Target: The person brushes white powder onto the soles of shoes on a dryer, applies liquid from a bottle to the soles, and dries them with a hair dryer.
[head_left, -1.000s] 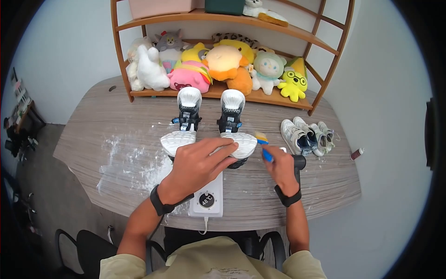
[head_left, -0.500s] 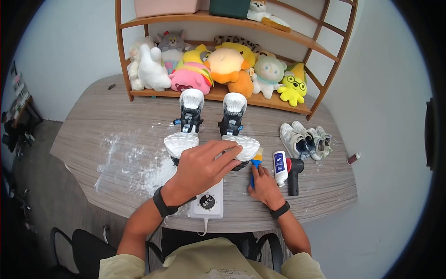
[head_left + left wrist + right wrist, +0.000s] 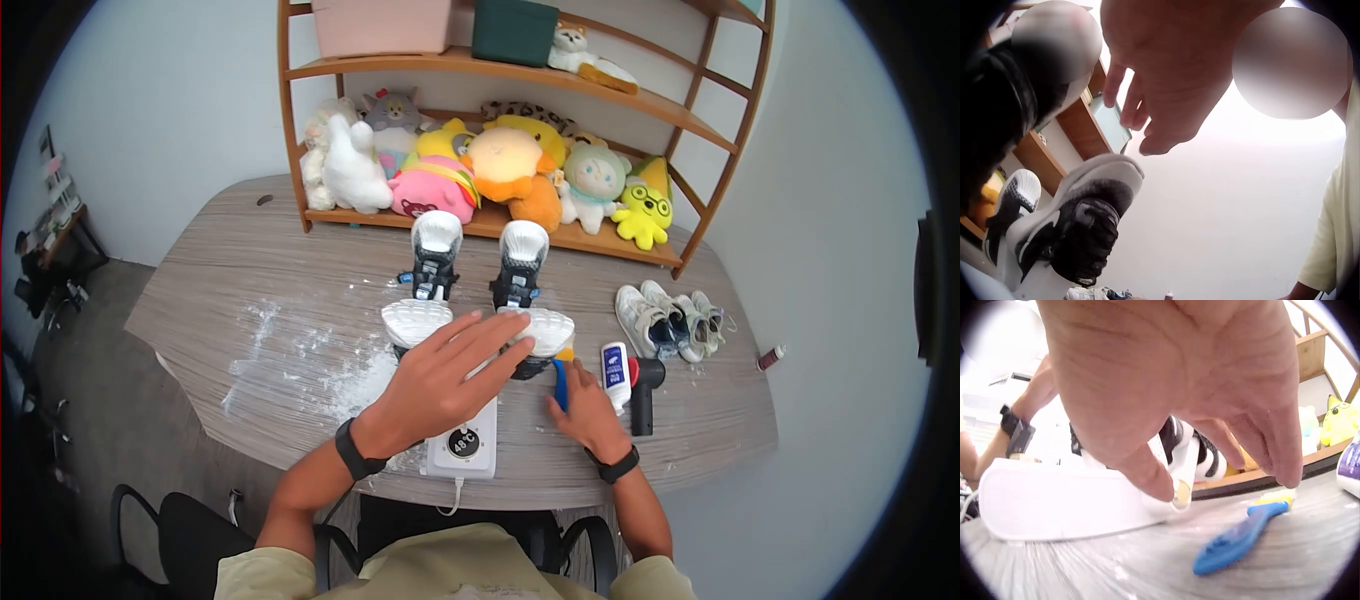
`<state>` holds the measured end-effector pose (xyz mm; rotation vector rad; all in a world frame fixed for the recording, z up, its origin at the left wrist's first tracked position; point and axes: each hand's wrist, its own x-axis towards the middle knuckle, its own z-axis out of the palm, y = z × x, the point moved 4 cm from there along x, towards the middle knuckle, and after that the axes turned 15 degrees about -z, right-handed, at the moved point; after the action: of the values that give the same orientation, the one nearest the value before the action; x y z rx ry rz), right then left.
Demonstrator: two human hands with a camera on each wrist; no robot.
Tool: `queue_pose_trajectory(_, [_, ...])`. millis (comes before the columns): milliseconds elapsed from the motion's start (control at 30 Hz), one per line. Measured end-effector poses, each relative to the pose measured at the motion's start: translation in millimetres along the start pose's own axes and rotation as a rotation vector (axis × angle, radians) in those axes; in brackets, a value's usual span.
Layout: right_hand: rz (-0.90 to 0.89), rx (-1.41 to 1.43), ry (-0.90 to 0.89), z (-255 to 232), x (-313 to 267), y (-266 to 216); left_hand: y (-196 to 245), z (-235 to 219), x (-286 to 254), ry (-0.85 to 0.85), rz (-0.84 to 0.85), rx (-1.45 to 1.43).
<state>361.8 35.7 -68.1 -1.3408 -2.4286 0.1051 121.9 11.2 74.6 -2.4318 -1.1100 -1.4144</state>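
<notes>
- Along the near middle of the table, I find a white heater; its dial reads 48 °C and is set at the near end, which I judge makes it easy for the seated person to read
- Rising from it on white posts, toes up, are the near left shoe, near right shoe, far left shoe and far right shoe; propped this way, I think, their pale soles stay exposed
- Over the near right shoe, the left hand stretches its fingers out long, gripping nothing I can see; it may be there to steady the shoe, though I cannot tell whether the fingertips touch the sole
- Just right of the heater, a blue-handled brush lies on the table, bristles pointing far, so its handle is on the near side, probably handy to reach
- Above that brush, the right hand arches wide, thumb well apart from the fingers, pinching nothing; contact with the bristles is unclear to me
- Farther right, a white bottle and a black handheld device sit side by side, seemingly parked within easy reach
- Left of the heater, white residue marks the wood
</notes>
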Motion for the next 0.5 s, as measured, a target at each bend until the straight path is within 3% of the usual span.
queue_pose_trajectory(100, [0.040,0.361,0.200,-38,15,-17,-27,-27,-15,0.063,-0.009,-0.016])
queue_pose_trajectory(200, [-0.051,0.563,0.400,-53,22,-25,-64,-38,-25,0.125,-0.201,-0.183])
queue_pose_trajectory(333, [-0.083,0.609,0.491,-44,36,-40,-112,3,-58,-0.087,-0.554,-0.512])
queue_pose_trajectory(433, [-0.115,0.646,0.529,-18,49,-39,-121,37,-75,-0.188,-0.631,-0.760])
queue_pose_trajectory(500, [-0.133,0.678,0.551,-8,54,-38,-124,40,-76,-0.147,-0.668,-0.741])
